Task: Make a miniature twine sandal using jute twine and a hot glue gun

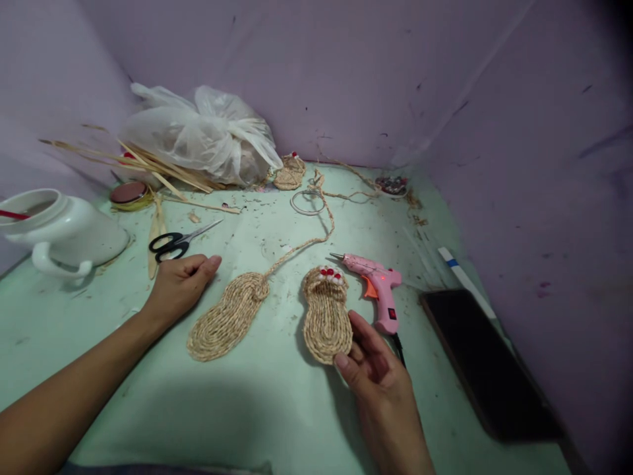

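Note:
A small woven straw slipper (327, 323), with red and white beads across its strap, is tilted up from the table. My right hand (378, 376) grips its heel edge between thumb and fingers. My left hand (184, 285) rests on the table as a loose fist, with nothing seen in it. Between the hands lies a second coiled straw sole (230, 320) without beads, and from its toe end runs a length of braided straw cord (306, 244). Black-handled scissors (173, 245) lie just beyond my left fist. A pink glue gun (378, 284) lies beside the beaded slipper.
At left stand a white pitcher (74, 227) and a round tin (129, 193). A plastic bag (212, 132) and straw strips (163, 173) lie at the back, near another small slipper (290, 173). A ring (307, 202) and a bead dish (391, 186) lie farther right. A phone (487, 363) lies at right.

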Available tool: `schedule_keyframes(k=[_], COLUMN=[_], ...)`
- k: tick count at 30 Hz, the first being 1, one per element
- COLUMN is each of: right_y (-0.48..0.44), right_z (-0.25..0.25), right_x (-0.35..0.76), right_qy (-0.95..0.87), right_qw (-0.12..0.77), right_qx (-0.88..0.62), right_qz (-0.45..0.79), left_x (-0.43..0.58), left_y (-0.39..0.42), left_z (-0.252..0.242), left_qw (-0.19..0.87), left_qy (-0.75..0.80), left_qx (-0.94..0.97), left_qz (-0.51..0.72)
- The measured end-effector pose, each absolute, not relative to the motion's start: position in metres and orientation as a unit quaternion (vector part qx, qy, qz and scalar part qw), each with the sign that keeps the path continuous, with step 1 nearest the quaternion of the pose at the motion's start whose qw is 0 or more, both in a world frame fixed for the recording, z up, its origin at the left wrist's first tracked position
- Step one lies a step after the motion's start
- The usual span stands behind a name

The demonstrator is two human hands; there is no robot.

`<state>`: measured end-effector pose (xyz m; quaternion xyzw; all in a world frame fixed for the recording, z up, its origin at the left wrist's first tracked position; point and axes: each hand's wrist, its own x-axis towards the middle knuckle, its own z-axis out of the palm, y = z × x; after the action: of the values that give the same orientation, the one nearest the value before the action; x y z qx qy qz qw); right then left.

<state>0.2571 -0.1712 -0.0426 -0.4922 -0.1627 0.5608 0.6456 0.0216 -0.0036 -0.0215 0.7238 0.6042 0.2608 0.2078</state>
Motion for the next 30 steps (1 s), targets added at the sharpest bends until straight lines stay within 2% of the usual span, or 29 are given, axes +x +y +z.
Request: schedule_keyframes(k=[12, 17, 23, 26, 30], right_y=[-0.172, -0.177, -0.129, -0.079, -0.022], right_z=[-0.037, -0.031, 0.006, 0.018, 0.009], right_x=[0.249, 0.272, 0.334, 0.361, 0.377], right_qy=[-0.117, -0.115, -0.227, -0.286, -0.323], right_qw=[0.65, 0.6, 0.599, 0.564, 0.54], right_qx=[-0.543, -0.572, -0.658, -0.703, -0.713], right_qz=[0.518, 0.548, 0.397, 0.325, 0.309], left_x=[0.025, 0.022, 0.018, 0.017, 0.015], left_y=[-0.004, -0.002, -0.002, -0.001, 0.0], left_z=[-0.018, -0.022, -0.026, -0.027, -0.028], left_qw=[0.229, 0.227, 0.239, 0.249, 0.262], left_qy=[0.595, 0.592, 0.59, 0.59, 0.586], left_qx=[0.728, 0.732, 0.73, 0.727, 0.726], left_qz=[0.252, 0.249, 0.247, 0.248, 0.247])
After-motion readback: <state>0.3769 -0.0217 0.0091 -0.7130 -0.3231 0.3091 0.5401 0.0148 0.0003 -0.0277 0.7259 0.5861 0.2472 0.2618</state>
